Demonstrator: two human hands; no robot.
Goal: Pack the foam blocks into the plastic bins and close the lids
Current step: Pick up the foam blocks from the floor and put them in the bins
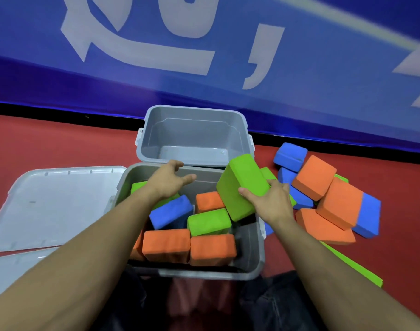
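A grey near bin (251, 271) in front of me holds several orange, green and blue foam blocks. My right hand (271, 199) grips a large green block (240, 185), tilted over the bin's right rim. My left hand (170, 177) hovers open above the bin's far left part, holding nothing. Behind it stands a second grey bin (194, 130), with nothing visible inside. A pile of orange, blue and green blocks (323, 194) lies on the red floor to the right.
A grey lid (56, 206) lies flat on the floor to the left, and the edge of another lid (18, 263) shows below it. A blue banner wall (204, 56) runs behind the bins. A long green block (354, 266) lies by my right forearm.
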